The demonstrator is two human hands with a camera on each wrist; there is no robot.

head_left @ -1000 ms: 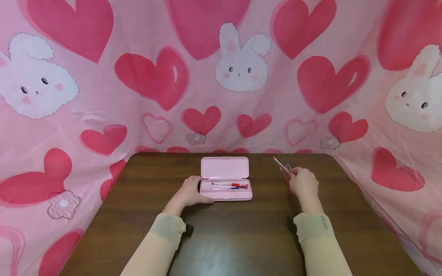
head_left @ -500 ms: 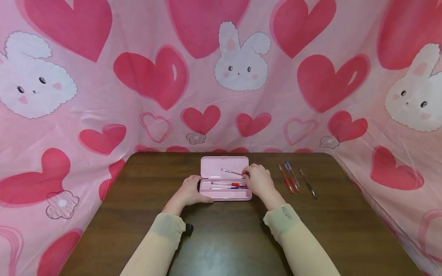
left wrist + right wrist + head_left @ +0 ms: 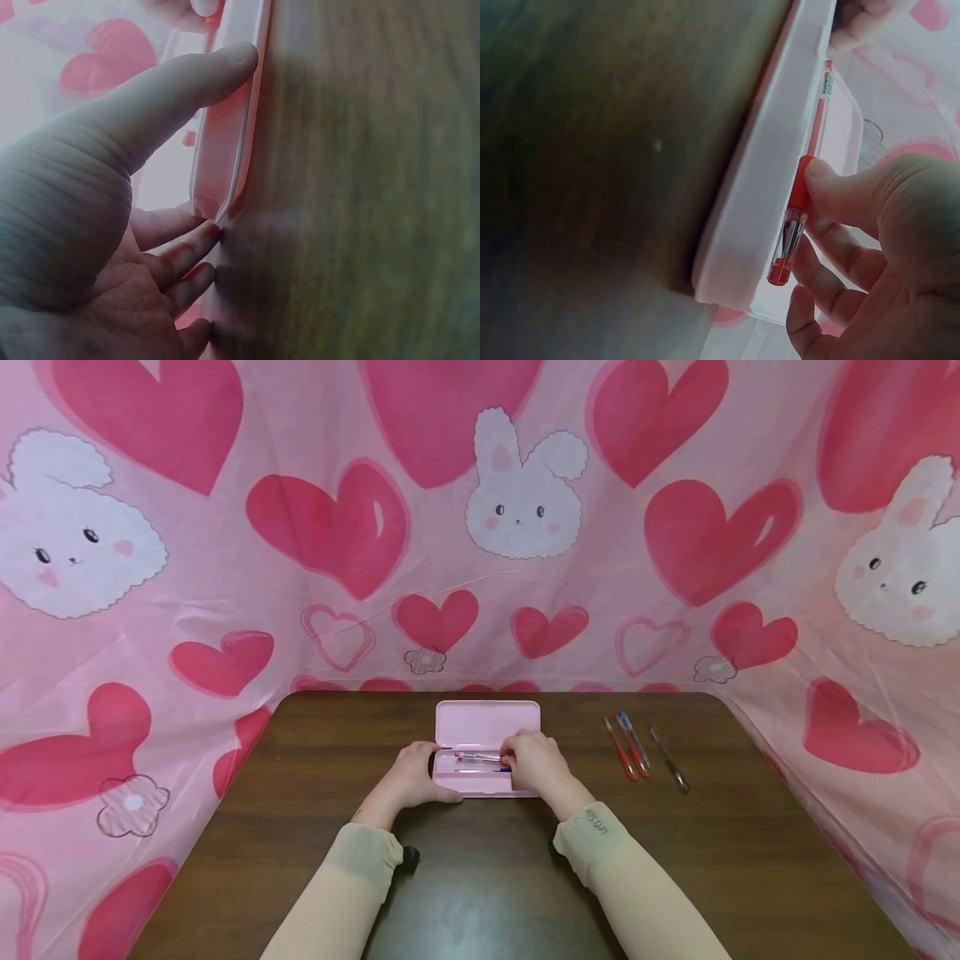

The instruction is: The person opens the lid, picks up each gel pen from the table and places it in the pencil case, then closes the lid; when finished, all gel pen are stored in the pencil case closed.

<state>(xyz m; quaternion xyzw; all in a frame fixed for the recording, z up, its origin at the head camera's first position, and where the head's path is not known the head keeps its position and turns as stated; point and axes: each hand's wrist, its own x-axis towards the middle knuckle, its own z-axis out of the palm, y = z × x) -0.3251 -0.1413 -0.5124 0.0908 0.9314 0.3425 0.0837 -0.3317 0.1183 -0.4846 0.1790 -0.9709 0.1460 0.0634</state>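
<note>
A pink pencil case (image 3: 487,725) lies on the table with its lid flipped back. My left hand (image 3: 411,776) holds its left end, the thumb along the front wall and the fingers around the end, as the left wrist view also shows. Over the right part of the tray is my right hand (image 3: 536,766), pinching a red pen (image 3: 799,184) at its red grip between thumb and fingers. The pen lies lengthwise along the case. A pen with a blue part (image 3: 483,770) is inside the case. My right hand hides the tray's right part.
To the right on the brown wooden table (image 3: 480,877) lie a red pen (image 3: 619,748), a pen with blue and red parts (image 3: 633,743) and a dark pen (image 3: 668,760). A pink cloth (image 3: 517,585) with hearts and rabbits hangs around the table's back and sides.
My right hand has carried a pen from the group on the right leftward and lowered it into the pencil case. The left hand has stayed on the case.
</note>
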